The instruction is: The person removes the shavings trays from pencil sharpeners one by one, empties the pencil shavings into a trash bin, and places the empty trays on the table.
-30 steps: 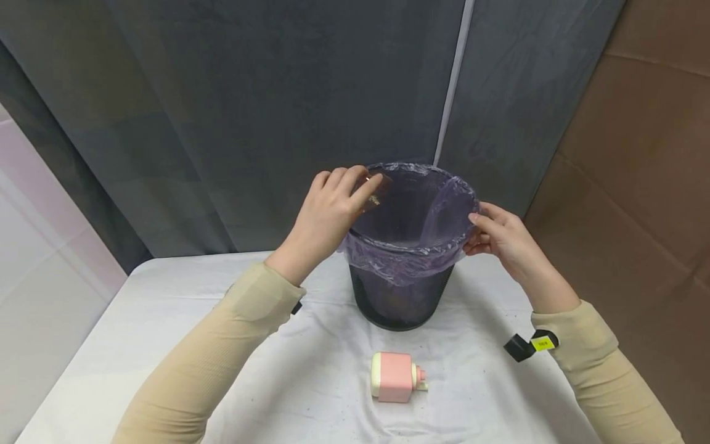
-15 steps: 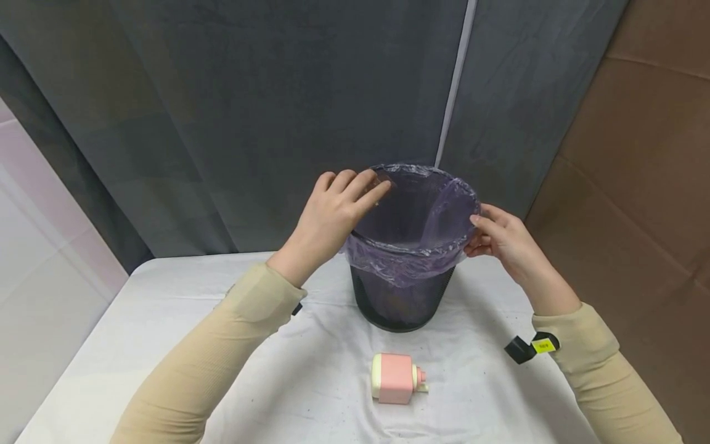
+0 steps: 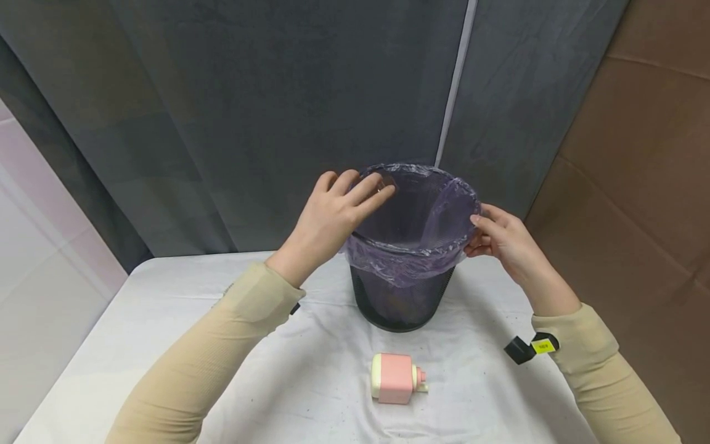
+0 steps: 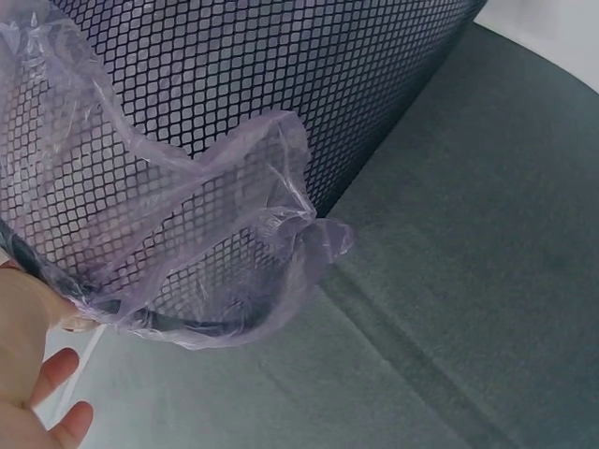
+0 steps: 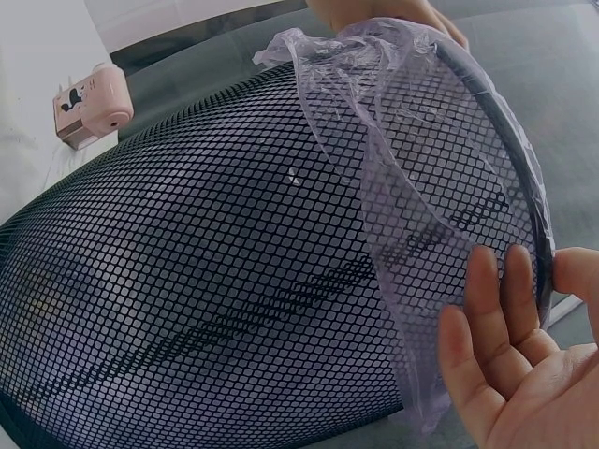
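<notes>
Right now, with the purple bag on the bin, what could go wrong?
The thin purple bag might tear or slip where the right hand pinches it at the edge of the bin. The bin might tip if pulled sideways. It could then knock the pink object lying nearby.

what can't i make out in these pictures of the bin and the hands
Head view: anything under the left hand, mostly covered by that hand.
Head view: the inside bottom of the bin, hidden behind its near side and the bag.
Head view: markings on the yellow label, too small to read.
Right-wrist view: the rest of the right hand, cut off by the frame edge.
</notes>
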`<state>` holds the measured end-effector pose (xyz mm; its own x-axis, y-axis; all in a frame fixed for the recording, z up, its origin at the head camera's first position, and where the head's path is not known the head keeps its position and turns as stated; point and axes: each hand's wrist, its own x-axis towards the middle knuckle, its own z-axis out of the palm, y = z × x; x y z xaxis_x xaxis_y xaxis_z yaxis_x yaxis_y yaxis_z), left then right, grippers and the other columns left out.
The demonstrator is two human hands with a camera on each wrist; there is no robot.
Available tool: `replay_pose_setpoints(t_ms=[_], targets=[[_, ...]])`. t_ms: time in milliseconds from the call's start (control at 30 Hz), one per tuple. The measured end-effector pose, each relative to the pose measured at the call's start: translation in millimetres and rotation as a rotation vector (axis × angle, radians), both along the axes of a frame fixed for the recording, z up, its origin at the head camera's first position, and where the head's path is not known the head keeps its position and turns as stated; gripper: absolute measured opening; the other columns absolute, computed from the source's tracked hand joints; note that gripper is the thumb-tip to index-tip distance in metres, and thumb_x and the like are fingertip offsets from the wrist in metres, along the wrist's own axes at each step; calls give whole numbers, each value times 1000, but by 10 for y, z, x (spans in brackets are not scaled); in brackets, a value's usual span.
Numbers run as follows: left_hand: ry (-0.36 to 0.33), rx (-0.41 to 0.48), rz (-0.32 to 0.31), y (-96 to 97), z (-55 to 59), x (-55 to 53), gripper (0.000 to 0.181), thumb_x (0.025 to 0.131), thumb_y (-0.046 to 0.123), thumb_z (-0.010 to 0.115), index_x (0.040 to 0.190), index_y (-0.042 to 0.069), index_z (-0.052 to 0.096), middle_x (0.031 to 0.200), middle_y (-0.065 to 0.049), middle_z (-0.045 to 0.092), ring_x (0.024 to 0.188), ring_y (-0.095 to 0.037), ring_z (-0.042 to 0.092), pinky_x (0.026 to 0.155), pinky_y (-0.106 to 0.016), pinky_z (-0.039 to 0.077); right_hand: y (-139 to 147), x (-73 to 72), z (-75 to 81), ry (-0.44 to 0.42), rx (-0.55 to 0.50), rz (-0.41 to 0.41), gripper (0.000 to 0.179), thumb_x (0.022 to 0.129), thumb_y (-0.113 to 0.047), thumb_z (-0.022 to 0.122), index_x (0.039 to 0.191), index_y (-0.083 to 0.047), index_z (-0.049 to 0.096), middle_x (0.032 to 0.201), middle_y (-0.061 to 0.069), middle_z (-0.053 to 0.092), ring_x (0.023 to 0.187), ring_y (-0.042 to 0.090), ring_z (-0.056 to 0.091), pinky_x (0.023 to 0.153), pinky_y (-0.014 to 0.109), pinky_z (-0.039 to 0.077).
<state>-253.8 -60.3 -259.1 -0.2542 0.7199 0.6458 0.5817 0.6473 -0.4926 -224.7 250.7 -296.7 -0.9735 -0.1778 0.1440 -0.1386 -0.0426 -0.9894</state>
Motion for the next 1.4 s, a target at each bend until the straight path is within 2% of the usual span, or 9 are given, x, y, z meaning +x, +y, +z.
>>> replay_pose_setpoints(t_ms=[233, 533, 900, 1233, 1400], targets=[[23, -34, -21, 3, -3, 0, 62, 86, -11, 57, 139, 22, 53, 129, -1, 51, 107, -28, 44, 84, -45, 39, 10, 2, -5, 1, 1, 4, 53, 100, -15, 52, 139, 12, 29, 74, 4, 64, 64, 15, 64, 64, 29, 55], [33, -103, -7, 2, 4, 14, 68, 82, -10, 64, 140, 23, 51, 132, 0, 48, 114, -29, 44, 89, -48, 38, 20, 6, -7, -2, -4, -5, 52, 99, -14, 52, 138, 12, 30, 74, 3, 64, 63, 14, 63, 63, 29, 55], [101, -174, -21, 5, 10, 13, 62, 87, -7, 63, 140, 24, 51, 138, -1, 48, 113, -26, 45, 91, -47, 38, 30, -4, -7, -10, -12, -10, 52, 99, -14, 52, 138, 12, 29, 73, 3, 64, 63, 14, 63, 63, 28, 55], [138, -261, -4, 6, 33, 27, 67, 85, -5, 66, 142, 25, 48, 141, 0, 46, 116, -24, 43, 91, -46, 38, 52, -2, -13, -8, -11, -11, 53, 99, -15, 52, 139, 11, 29, 74, 3, 64, 63, 15, 63, 64, 28, 55], [131, -274, -12, 6, 47, 30, 68, 85, -4, 67, 143, 25, 47, 142, 0, 45, 118, -25, 42, 92, -47, 38, 63, -6, -12, -8, -4, -12, 52, 100, -15, 52, 139, 11, 29, 75, 3, 64, 64, 15, 63, 64, 28, 55]])
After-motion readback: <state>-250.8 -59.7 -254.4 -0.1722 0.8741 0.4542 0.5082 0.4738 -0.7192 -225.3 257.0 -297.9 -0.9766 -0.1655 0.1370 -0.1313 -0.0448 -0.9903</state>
